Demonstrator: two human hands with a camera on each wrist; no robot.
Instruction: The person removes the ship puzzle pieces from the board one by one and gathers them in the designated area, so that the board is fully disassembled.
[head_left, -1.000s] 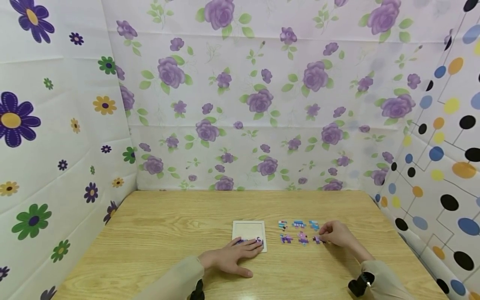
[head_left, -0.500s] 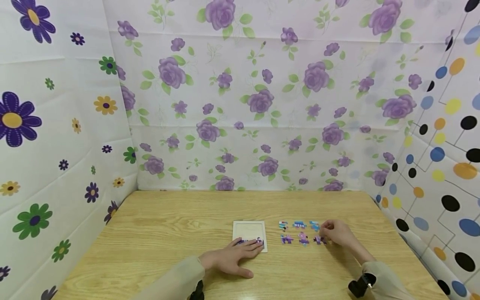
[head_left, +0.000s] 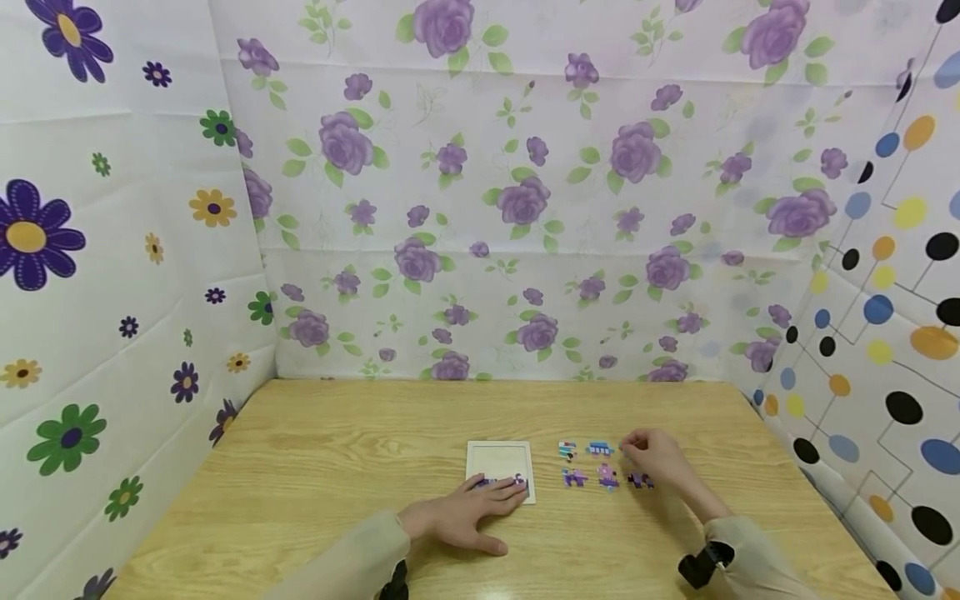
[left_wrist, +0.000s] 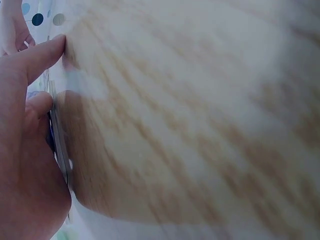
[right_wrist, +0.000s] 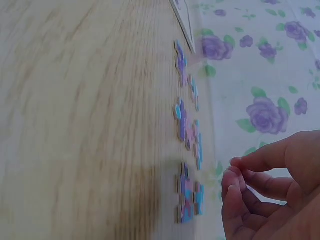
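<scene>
My left hand lies with fingers straight on the lower part of a white-framed puzzle tray. Purple jigsaw pieces show in it beside the fingertips. Right of the tray, loose jigsaw pieces lie in two rows, including a blue one and a dark purple one. My right hand hovers at the right end of the far row. It hides that row's last piece from the head view. In the right wrist view this light-blue piece lies on the table, apart from the curled fingers, whose tips meet with nothing visible between them.
The wooden table reaches back to a wall cloth printed with purple roses. Patterned cloths also stand at left and right. A black wrist device sits on my right forearm. In the left wrist view, blurred tabletop fills most of the picture.
My right hand has let go of the dark purple piece in the near row and moved away and left, over the far row's right end. The left hand stays in place.
</scene>
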